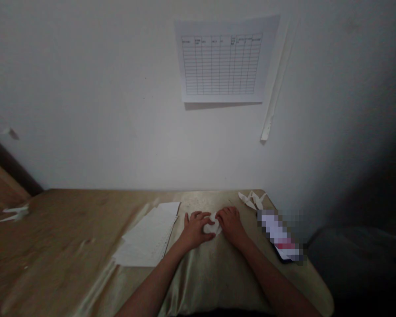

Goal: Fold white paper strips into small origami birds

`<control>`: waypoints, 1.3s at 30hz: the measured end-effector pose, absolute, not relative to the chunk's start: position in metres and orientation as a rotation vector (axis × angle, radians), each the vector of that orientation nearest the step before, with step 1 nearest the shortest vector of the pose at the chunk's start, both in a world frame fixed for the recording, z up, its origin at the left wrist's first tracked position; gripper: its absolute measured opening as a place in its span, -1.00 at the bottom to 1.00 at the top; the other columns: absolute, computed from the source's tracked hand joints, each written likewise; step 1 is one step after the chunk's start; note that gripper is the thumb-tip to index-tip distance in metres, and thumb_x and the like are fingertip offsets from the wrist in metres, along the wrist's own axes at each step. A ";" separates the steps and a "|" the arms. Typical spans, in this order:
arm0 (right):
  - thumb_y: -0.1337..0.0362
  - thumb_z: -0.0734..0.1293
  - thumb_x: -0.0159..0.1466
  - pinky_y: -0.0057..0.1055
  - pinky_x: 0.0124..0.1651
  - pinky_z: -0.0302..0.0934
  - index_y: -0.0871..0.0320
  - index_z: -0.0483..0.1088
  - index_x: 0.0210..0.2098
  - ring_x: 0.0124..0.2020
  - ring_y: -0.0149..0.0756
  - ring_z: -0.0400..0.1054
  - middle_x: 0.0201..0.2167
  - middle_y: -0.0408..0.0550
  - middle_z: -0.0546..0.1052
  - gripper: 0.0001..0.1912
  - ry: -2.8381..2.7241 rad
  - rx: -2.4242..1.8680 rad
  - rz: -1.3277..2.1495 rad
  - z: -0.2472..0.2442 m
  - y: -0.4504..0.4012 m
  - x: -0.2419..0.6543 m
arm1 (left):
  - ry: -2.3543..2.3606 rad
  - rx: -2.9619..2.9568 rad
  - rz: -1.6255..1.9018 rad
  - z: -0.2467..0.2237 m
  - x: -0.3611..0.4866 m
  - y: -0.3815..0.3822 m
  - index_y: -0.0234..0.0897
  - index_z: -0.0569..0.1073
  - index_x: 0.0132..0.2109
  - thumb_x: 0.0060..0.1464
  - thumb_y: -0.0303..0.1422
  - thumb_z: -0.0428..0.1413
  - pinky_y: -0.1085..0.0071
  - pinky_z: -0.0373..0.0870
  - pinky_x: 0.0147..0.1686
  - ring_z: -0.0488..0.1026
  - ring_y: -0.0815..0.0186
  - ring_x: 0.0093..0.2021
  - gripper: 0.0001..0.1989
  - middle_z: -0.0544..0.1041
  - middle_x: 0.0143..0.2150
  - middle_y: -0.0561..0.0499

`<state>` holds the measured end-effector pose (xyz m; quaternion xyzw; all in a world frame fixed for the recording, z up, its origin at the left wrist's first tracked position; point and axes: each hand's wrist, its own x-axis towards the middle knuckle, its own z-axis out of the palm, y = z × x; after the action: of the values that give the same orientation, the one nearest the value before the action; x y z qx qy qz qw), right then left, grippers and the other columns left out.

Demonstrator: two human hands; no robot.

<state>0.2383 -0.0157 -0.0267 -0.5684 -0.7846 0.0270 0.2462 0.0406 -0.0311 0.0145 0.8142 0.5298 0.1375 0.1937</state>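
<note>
A small piece of white paper [211, 226] lies on the brown cloth-covered table [69, 233], between my two hands. My left hand [196, 230] is at its left side, fingers spread and curved around it, with thumb and fingertips touching the paper's edge. At the paper's right side, my right hand [230, 223] has its fingers bent together and pressed on the edge. Part of the paper is hidden under the fingers. Left of my left hand rests a stack of white sheets [148, 237].
Crumpled white strips [252, 200] lie at the back right, near a phone [280, 237] with a blurred screen. More white scraps [16, 213] sit at the far left. A printed table sheet [222, 64] hangs on the wall behind.
</note>
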 end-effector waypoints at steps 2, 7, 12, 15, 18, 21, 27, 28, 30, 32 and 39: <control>0.36 0.28 0.45 -0.04 0.33 0.00 0.06 0.53 -0.12 0.10 -0.06 0.34 -0.05 0.01 0.61 -0.83 -2.151 -1.571 0.073 -0.026 -0.017 0.238 | 1.487 2.270 0.388 0.015 0.040 -0.031 0.05 0.64 0.05 0.04 -0.21 0.44 -0.50 -0.26 0.43 0.20 -0.18 0.47 -0.59 0.46 0.42 0.02; 0.36 0.28 0.45 -0.08 0.30 0.01 0.06 0.53 -0.11 0.09 -0.07 0.32 -0.06 0.01 0.60 -0.83 -2.143 -1.585 0.059 -0.027 -0.018 0.237 | 1.505 2.231 0.466 0.014 0.044 -0.032 0.04 0.68 -0.06 0.14 -0.11 0.37 -0.47 -0.27 0.44 0.23 -0.13 0.45 -0.77 0.51 0.38 0.05; 0.36 0.27 0.46 -0.07 0.32 0.00 0.05 0.52 -0.12 0.09 -0.07 0.32 -0.05 0.01 0.59 -0.82 -2.133 -1.590 0.064 -0.028 -0.017 0.236 | 1.584 2.216 0.515 0.012 0.051 -0.033 0.01 0.68 -0.13 0.07 -0.11 0.42 -0.44 -0.20 0.44 0.24 -0.11 0.43 -0.76 0.55 0.34 0.06; 0.37 0.27 0.45 -0.09 0.30 0.03 0.05 0.53 -0.12 0.08 -0.07 0.33 -0.05 0.02 0.59 -0.81 -2.125 -1.578 0.104 -0.027 -0.017 0.237 | 1.588 2.214 0.516 0.012 0.051 -0.034 0.00 0.68 -0.12 0.07 -0.14 0.43 -0.44 -0.21 0.44 0.26 -0.11 0.43 -0.77 0.55 0.34 0.06; 0.37 0.28 0.45 -0.12 0.30 0.06 0.04 0.52 -0.04 0.10 -0.07 0.33 -0.02 0.02 0.58 -0.79 -2.107 -1.540 0.123 -0.027 -0.017 0.241 | 1.582 2.216 0.511 0.011 0.050 -0.033 0.01 0.67 -0.11 0.07 -0.16 0.43 -0.43 -0.22 0.45 0.26 -0.09 0.43 -0.77 0.55 0.34 0.06; 0.36 0.30 0.43 -0.14 0.29 0.10 0.05 0.52 0.00 0.11 -0.08 0.34 0.00 0.03 0.58 -0.78 -2.094 -1.515 0.142 -0.028 -0.017 0.248 | 1.583 2.213 0.514 0.009 0.049 -0.032 0.01 0.67 -0.11 0.06 -0.16 0.43 -0.40 -0.22 0.46 0.26 -0.07 0.43 -0.76 0.55 0.34 0.08; 0.30 0.37 0.40 -0.13 0.20 0.16 0.06 0.58 -0.15 0.07 -0.04 0.36 -0.05 0.04 0.58 -0.89 -2.038 -1.583 0.201 -0.031 -0.014 0.258 | 1.578 2.222 0.513 0.006 0.047 -0.031 0.01 0.67 -0.11 0.07 -0.16 0.42 -0.38 -0.21 0.46 0.26 -0.07 0.43 -0.77 0.54 0.35 0.09; 0.29 0.38 0.39 -0.12 0.19 0.15 0.06 0.58 -0.16 0.07 -0.03 0.36 -0.06 0.04 0.58 -0.90 -2.022 -1.592 0.202 -0.032 -0.013 0.258 | 1.579 2.218 0.512 0.007 0.047 -0.031 0.01 0.67 -0.11 0.06 -0.16 0.43 -0.39 -0.21 0.46 0.25 -0.07 0.43 -0.77 0.54 0.35 0.09; 0.29 0.39 0.38 -0.12 0.19 0.16 0.06 0.59 -0.19 0.05 -0.04 0.37 -0.07 0.04 0.59 -0.91 -1.993 -1.603 0.188 -0.033 -0.012 0.257 | 1.583 2.207 0.509 0.009 0.048 -0.032 0.01 0.67 -0.12 0.06 -0.17 0.43 -0.39 -0.21 0.46 0.25 -0.08 0.44 -0.77 0.54 0.35 0.09; 0.28 0.39 0.38 -0.13 0.18 0.16 0.06 0.59 -0.21 0.04 -0.05 0.37 -0.09 0.03 0.59 -0.90 -1.967 -1.617 0.162 -0.035 -0.011 0.255 | 1.583 2.203 0.500 0.012 0.049 -0.032 0.01 0.68 -0.12 0.06 -0.16 0.44 -0.40 -0.21 0.46 0.25 -0.09 0.44 -0.77 0.54 0.35 0.08; 0.25 0.38 0.41 -0.04 0.27 0.08 0.06 0.58 -0.18 0.08 -0.04 0.36 -0.06 0.02 0.59 -0.89 -1.949 -1.673 0.134 -0.036 -0.010 0.247 | 1.586 2.201 0.480 0.015 0.049 -0.033 0.02 0.68 -0.11 0.04 -0.17 0.45 -0.41 -0.19 0.46 0.25 -0.11 0.45 -0.74 0.53 0.36 0.06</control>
<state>0.2466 -0.0099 -0.0361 -0.6242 -0.7272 0.0501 0.2811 0.0490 -0.0327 0.0149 0.7841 0.5649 0.1711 0.1918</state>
